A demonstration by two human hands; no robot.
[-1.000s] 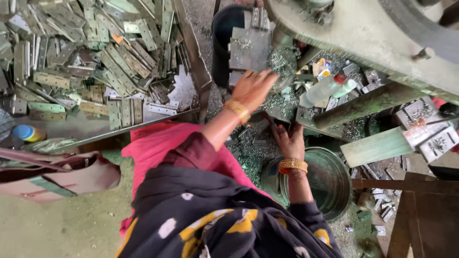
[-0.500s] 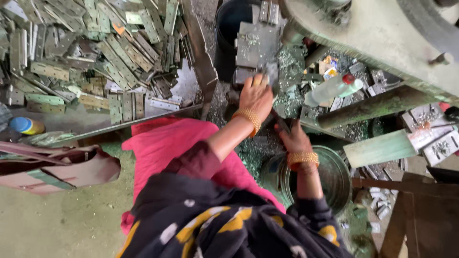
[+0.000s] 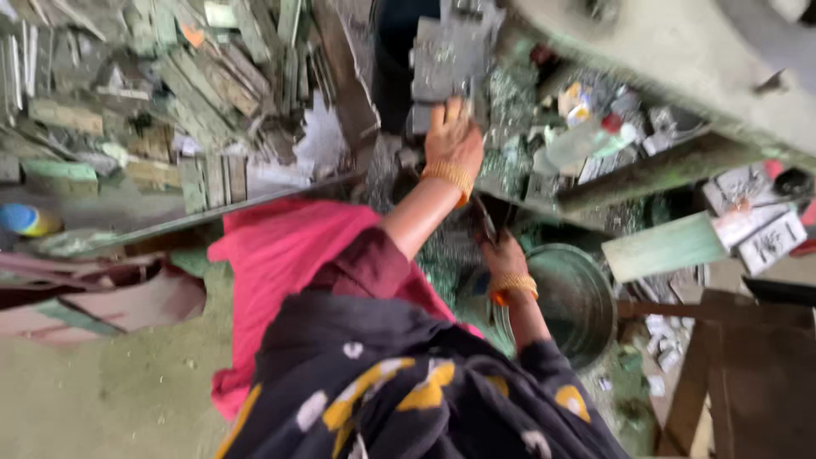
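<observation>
Since a second ago, left hand (image 3: pixel 453 140) has reached further up, fingers spread flat on the grey metal plate (image 3: pixel 449 51) at the surface's far edge. Right hand (image 3: pixel 503 255) grips a thin dark piece above the metal bucket (image 3: pixel 586 310); scraps still litter the surface.

L arm stretched fwd, forearm bare, sleeve pushed to elbow. Left hand (image 3: pixel 453 140) palm down, fingers spread flat, gold bangles at wrist. R arm bent, held lower and closer in. Right hand (image 3: pixel 503 253) curled shut, grip blurred; bangles at wrist.
</observation>
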